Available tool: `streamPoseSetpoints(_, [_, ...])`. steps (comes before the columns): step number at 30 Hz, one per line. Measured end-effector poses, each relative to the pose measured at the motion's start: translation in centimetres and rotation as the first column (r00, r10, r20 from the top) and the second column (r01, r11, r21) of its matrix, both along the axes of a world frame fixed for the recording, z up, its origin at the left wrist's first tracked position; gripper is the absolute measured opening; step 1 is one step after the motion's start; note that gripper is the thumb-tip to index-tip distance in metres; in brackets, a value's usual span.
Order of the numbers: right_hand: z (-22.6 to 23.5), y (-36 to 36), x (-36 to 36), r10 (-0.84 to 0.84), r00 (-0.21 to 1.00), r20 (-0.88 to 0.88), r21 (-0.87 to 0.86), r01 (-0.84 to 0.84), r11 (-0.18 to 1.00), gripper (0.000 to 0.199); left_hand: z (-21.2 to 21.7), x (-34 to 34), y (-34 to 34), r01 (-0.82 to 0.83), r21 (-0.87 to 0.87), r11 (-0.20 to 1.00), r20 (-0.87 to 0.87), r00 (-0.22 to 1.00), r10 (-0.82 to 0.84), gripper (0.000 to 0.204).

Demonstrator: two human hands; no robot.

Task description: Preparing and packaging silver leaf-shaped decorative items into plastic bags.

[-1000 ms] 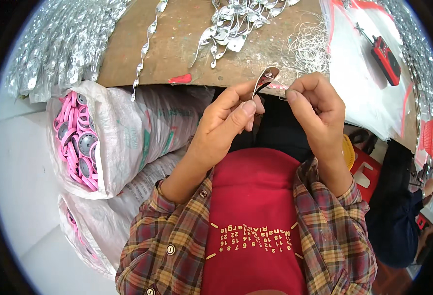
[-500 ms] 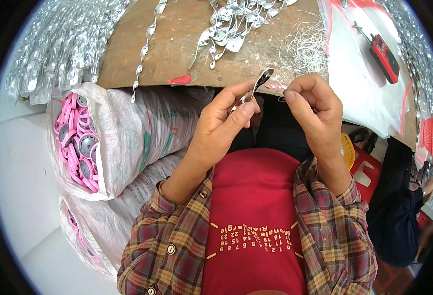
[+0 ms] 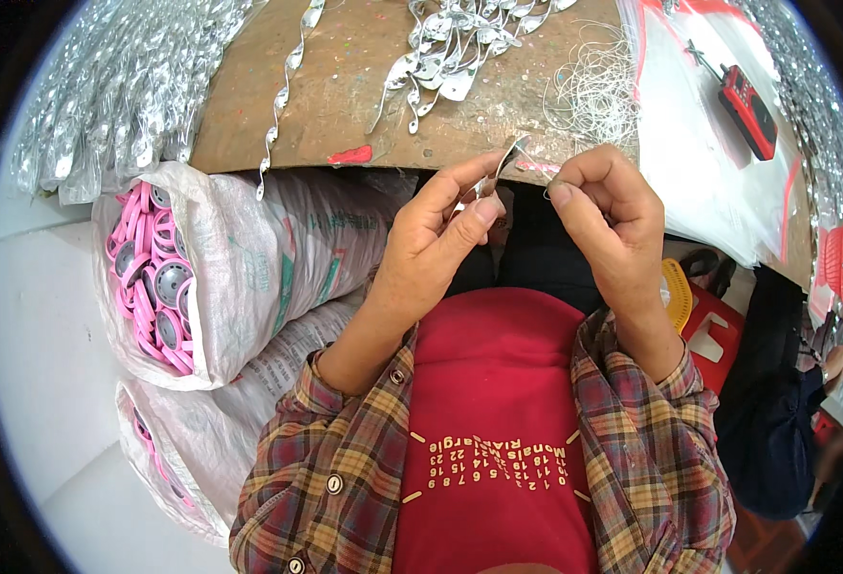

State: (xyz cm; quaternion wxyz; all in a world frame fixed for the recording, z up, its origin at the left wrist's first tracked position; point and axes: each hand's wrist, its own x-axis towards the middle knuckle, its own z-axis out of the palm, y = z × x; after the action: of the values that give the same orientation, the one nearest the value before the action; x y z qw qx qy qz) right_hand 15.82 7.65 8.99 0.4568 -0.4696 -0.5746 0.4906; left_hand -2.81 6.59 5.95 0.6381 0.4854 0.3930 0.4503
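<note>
Between the thumb and fingers of my left hand point(image 3: 426, 234) is a shiny, curved silver leaf-shaped piece point(image 3: 511, 151), its tip pointing up toward the table edge. A little to the right, my right hand point(image 3: 614, 206) is pinched, thumb against the bent index finger. A thin pale string point(image 3: 536, 165) seems to run from its fingertips toward the silver piece; the exact join is too small to make out. Ahead on the brown table point(image 3: 364, 96) lie a heap of silver leaf pieces on strings point(image 3: 459, 48) and a loose tangle of white string point(image 3: 593, 96).
A twisted silver strand point(image 3: 283, 96) hangs over the table edge. At left, a white woven sack point(image 3: 240, 277) holds pink-and-grey wheels point(image 3: 168, 282). Clear plastic bags point(image 3: 689, 182) and a red handheld radio point(image 3: 749, 110) lie at right. Bagged silver strands point(image 3: 125, 105) cover the far left.
The silver piece has tilted in my left fingers and shows less of its dark face. My right hand has shifted very slightly left, and a pale string now shows between the hands.
</note>
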Motion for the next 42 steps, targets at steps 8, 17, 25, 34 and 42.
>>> streamPoseSetpoints(8, [-0.4,0.2,0.3,0.017,0.999,-0.032,-0.017,-0.018,1.0,0.003,-0.2,-0.2,0.1,0.026,-0.036,0.999,0.073,0.997,-0.024,0.044])
streamPoseSetpoints(17, [-0.6,0.2,0.2,0.004,1.0,-0.027,-0.029,-0.005,1.0,0.003,-0.1,-0.4,-0.1,0.008,-0.031,0.999,0.078,0.997,-0.005,0.044])
streamPoseSetpoints(25, [-0.8,0.1,0.2,0.012,0.999,-0.052,-0.012,-0.013,1.0,0.002,0.1,0.3,-0.3,0.007,-0.036,0.999,0.001,1.0,-0.007,0.042])
streamPoseSetpoints(34, [-2.3,1.3,1.3,0.084,0.954,-0.289,-0.154,-0.133,0.979,0.008,0.1,-0.2,0.0,0.16,-0.032,0.987,-0.042,0.986,-0.161,0.039])
streamPoseSetpoints(42, [-2.7,0.8,1.5,0.158,0.973,-0.167,-0.062,-0.171,0.983,0.009,1.2,0.0,1.7,0.123,-0.038,0.992,0.19,0.975,-0.114,0.027])
